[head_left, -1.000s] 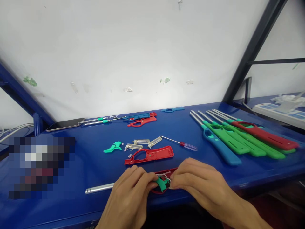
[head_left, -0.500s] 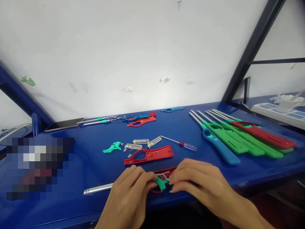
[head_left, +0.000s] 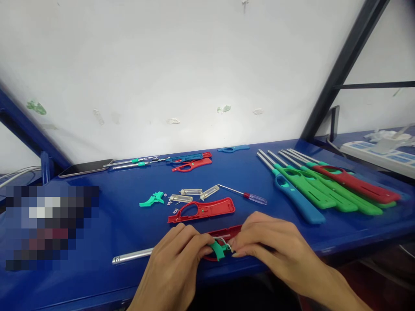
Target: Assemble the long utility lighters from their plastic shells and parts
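Observation:
Close to the table's front edge lies a half-open red lighter shell with a long metal tube pointing left. My left hand is closed around it, thumb and fingertips on the green trigger. A pale thin wire loops above the trigger. My right hand pinches at the trigger's right end, over the shell; what sits between its fingertips is hidden. Just behind is the other red shell half, with several clear fuel tanks and loose green triggers.
A screwdriver lies behind my right hand. Several assembled lighters are lined up at the right. Along the wall are a phone, opened lighters and a blue shell. A power strip is at far right.
The green trigger has tilted slightly under my fingers, and my right fingertips have shifted a little. Otherwise the view has only moved slightly.

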### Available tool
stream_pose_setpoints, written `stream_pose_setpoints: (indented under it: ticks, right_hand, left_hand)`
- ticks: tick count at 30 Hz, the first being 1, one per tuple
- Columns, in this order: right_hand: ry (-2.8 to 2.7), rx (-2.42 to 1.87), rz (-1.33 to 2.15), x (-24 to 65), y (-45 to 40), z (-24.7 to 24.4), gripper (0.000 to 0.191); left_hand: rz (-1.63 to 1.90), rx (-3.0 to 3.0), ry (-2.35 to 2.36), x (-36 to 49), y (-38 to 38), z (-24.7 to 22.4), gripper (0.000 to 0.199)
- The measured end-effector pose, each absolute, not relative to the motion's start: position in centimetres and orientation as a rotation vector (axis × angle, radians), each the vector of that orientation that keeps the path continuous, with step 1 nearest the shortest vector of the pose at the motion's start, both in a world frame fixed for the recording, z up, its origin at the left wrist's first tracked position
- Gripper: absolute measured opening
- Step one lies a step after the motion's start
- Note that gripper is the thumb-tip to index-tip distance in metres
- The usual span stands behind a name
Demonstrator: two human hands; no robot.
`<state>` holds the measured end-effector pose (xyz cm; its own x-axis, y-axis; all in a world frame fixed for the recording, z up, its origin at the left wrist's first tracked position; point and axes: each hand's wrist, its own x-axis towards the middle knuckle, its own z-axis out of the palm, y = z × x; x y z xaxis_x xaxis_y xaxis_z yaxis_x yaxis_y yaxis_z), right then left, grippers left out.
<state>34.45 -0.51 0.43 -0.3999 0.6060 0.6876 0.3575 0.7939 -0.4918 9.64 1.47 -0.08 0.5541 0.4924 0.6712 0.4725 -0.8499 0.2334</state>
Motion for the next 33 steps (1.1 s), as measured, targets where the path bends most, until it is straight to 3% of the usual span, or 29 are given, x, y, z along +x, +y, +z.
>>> stream_pose_setpoints:
  ticks: [9, 16, 33]
  right_hand:
    - [-2.035, -0.761, 0.308, 34.49, -0.45, 0.5, 0.009]
    - [-2.041, -0.785, 0.34, 34.36, -0.45, 0.21, 0.011]
    - [-2.058, -0.825, 0.33, 34.17, -0.57, 0.06, 0.012]
  left_hand:
    - [1.239, 2.734, 0.815, 9.75, 1.38, 0.28, 0.024]
    - [1.211, 2.755, 0.853, 9.22, 1.47, 0.61, 0.045]
    - [1.194, 2.69, 0.96, 8.96, 1.5, -0.35, 0.039]
